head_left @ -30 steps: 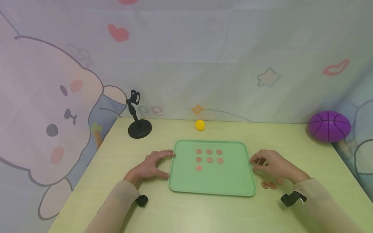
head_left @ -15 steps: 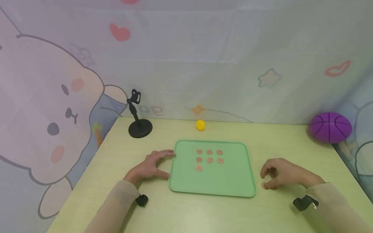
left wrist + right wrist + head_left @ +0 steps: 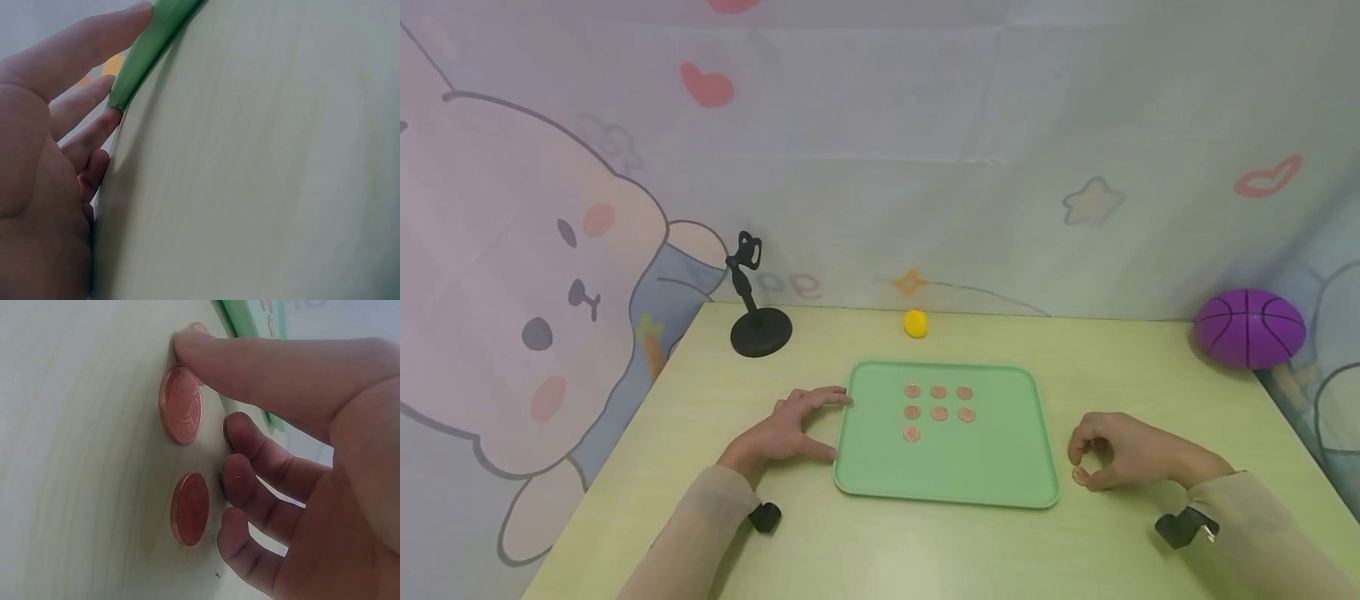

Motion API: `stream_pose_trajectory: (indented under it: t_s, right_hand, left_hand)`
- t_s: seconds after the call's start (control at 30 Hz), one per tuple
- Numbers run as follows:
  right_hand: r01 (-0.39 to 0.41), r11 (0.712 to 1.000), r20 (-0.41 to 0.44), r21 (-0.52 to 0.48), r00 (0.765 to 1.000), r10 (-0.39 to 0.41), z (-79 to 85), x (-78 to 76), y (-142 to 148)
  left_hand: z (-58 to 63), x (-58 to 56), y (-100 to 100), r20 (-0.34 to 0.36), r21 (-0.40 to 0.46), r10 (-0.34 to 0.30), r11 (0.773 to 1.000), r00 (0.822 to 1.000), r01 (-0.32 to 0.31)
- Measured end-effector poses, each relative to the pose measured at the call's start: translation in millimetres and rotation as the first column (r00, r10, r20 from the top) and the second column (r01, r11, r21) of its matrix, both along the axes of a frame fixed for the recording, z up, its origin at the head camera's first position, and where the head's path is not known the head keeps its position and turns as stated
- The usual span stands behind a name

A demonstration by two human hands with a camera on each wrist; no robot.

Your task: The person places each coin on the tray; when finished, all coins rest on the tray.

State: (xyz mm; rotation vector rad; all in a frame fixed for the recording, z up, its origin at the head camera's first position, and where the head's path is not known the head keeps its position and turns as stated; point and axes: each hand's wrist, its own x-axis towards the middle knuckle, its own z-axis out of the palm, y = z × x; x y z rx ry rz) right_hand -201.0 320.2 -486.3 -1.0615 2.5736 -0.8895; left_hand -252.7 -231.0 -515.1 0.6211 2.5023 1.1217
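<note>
A left hand (image 3: 785, 427), thumb and fingers apart, touches a green rectangular tray (image 3: 988, 471) holding seven copper-coloured round coins (image 3: 938, 413); the right hand (image 3: 1126, 447), thumb clear of its fingers, has its thumbtip at another copper-coloured coin (image 3: 1079, 476) on the pale wood-grained table (image 3: 895, 546).

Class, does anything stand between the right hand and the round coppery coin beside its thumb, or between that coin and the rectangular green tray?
Nothing visible separates the right hand from the round coppery coin: the thumb is right beside it. Toward the rectangular green tray, only its raised rim stands in the way.
</note>
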Motion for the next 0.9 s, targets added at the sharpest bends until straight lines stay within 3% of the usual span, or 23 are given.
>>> stream_pose_trajectory:
  t_s: [0.37, 0.9]
  right_hand:
    - [-0.007, 1.000, 0.015, 0.019, 1.000, 0.007, -3.2, -2.2, 0.8]
    - [0.048, 0.996, 0.131, 0.069, 0.990, -0.057, 3.2, -0.7, -5.0]
  left_hand:
    - [0.0, -0.2, -0.2, -0.005, 0.001, -0.003, 1.000, 1.000, 0.003]
    - [-2.7, -1.6, -0.3, -0.029, 0.011, -0.016, 1.000, 0.999, 0.016]
